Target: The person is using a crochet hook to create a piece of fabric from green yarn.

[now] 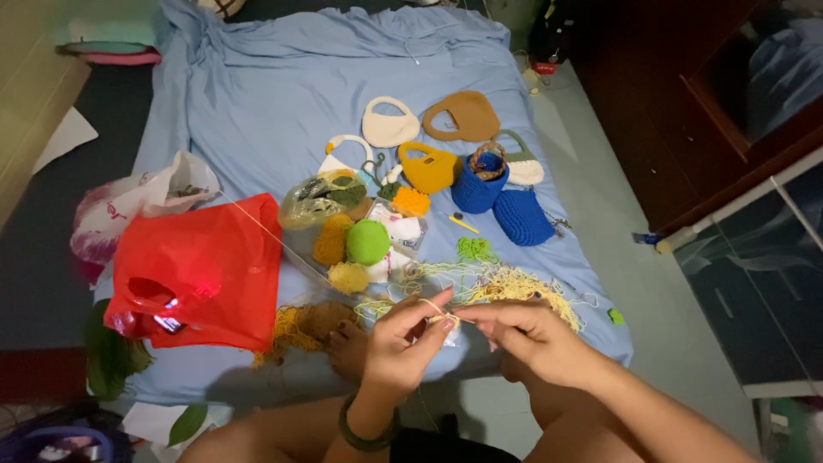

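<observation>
Red plastic bag is lying at the left edge of the blue sheet, with a white plastic bag just beyond its far left corner. Right of the red bag, a green yarn ball is sitting among mustard balls, and small crocheted bags, among them a yellow crocheted bag, are resting farther up the sheet. Right of the red bag's near corner, the left hand is pinching a pale yarn strand between thumb and fingertips, the right hand is meeting it, fingers closed on the same strand, and loose tangled yarn is lying just behind them.
</observation>
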